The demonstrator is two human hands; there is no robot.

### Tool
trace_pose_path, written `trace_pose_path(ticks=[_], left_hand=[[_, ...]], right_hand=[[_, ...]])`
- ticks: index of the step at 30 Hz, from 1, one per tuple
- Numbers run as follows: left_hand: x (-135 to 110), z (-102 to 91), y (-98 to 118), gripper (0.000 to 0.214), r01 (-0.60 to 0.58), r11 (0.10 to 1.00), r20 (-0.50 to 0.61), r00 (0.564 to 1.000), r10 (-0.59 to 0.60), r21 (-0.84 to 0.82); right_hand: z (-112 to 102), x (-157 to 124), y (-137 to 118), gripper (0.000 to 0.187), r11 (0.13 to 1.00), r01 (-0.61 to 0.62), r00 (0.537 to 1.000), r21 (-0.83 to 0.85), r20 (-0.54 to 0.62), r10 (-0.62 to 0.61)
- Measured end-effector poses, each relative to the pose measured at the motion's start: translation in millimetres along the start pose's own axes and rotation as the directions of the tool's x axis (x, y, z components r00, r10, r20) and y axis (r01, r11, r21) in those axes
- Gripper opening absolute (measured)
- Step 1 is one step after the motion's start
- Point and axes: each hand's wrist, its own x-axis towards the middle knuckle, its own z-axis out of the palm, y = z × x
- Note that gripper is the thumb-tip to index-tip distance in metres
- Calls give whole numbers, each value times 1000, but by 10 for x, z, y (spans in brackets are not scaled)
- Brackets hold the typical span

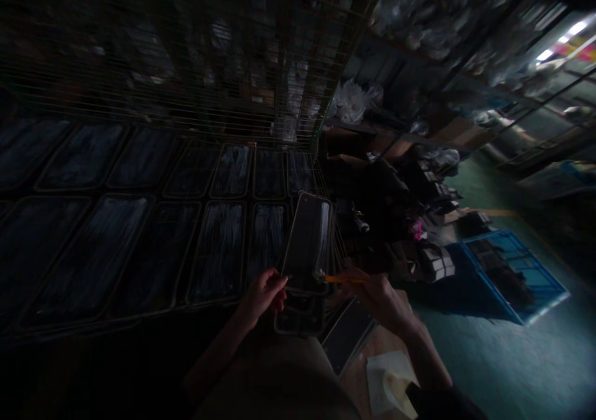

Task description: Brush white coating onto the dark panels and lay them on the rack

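A dark rectangular panel with rounded corners is tilted up in front of me, with a pale wet streak along its right side. My left hand is closed on its lower left corner, thumb and fingers pinching the edge. In my right hand is a brush with an orange handle, its pale tip touching the panel's lower right. Under the panel's near end lies another dark panel. More panels lie at an angle below my right hand. The light is dim, so fine detail is hidden.
Rows of streaked dark panels cover the left side, on and before a wire rack. A pale sheet with a yellowish lump lies at lower right. Stacked pieces and a blue crate stand farther right on the green floor.
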Motion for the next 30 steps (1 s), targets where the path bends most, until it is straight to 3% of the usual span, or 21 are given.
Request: trace_pose_path(ticks=[4, 7, 12, 16, 18, 21, 24, 26, 30], left_hand=[[9, -8, 0, 38, -29, 1000, 12, 1000, 29, 0], [18, -4, 33, 38, -7, 1000, -2, 1000, 7, 29], [19, -4, 98, 36, 22, 996, -16, 1000, -20, 90], [8, -16, 91, 36, 26, 996, -18, 1000, -24, 88], [11, -25, 70, 36, 15, 997, -22, 1000, -13, 74], [34, -43, 31, 35, 26, 999, -18, 1000, -25, 48], [62, -58, 1, 36, 18, 999, -2, 1000, -18, 37], [74, -63, -10, 36, 4, 1000, 2, 1000, -4, 25], [81, -59, -23, 38, 7, 1000, 1, 1000, -7, 3]], right_hand=[[26, 145, 112, 32, 967, -49, 998, 249, 58, 35], [43, 463, 308, 35, 946, -38, 998, 322, -32, 51], [-78, 1062, 562, 38, 985, 41, 921, 169, -389, 29], [-158, 1353, 656, 40, 999, 38, 863, -32, -502, -48], [-135, 1394, 665, 38, 991, 15, 863, -136, -498, -81], [-43, 1293, 581, 32, 975, 14, 908, -222, -405, -105], [10, 1107, 401, 31, 993, 59, 967, -105, -243, -83], [-10, 1068, 294, 31, 997, 71, 981, 22, -185, -65], [-88, 1363, 279, 33, 994, 102, 944, 44, -320, -83]])
